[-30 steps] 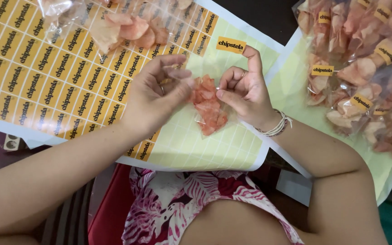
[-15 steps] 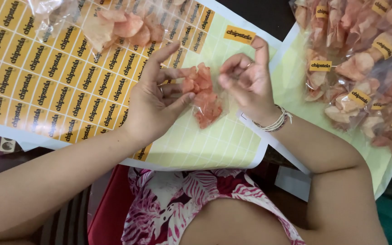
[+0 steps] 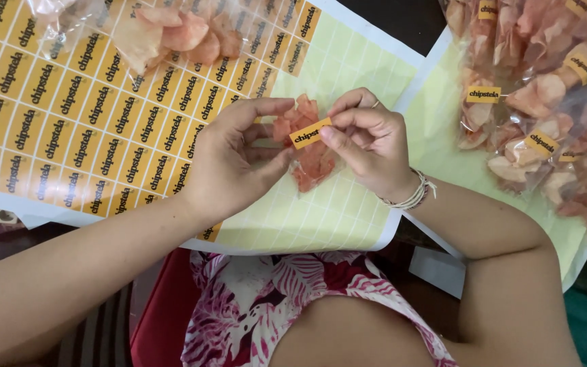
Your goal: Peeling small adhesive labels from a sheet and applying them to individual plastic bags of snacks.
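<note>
Across the lap lies the big sticker sheet (image 3: pixel 69 129), orange labels filling its left part, peeled pale squares on the right, so fresh labels sit close to both hands. Off to the right, a heap of labelled packets (image 3: pixel 538 102) rests on a second pale backing sheet (image 3: pixel 443 143), parked apart from the work. Up top, another clear bag of pale crackers (image 3: pixel 171 34) lies on the orange rows, no label showing on it.

Now the middle: the left hand (image 3: pixel 232 160) is curled round the near edge of a small clear packet of pinkish crackers (image 3: pixel 310 163), thumb and fingers pinching the plastic, seemingly to keep it taut and steady just above the sheet. The right hand (image 3: pixel 368 139) comes in from the other side, thumb and forefinger closed on one end of a single orange sticker (image 3: pixel 309 133). That sticker lies slanted across the packet's upper part, apparently touching the plastic, held by its tip so the sticky face stays free of fingers. A beaded bracelet (image 3: pixel 412 194) circles the right wrist.
</note>
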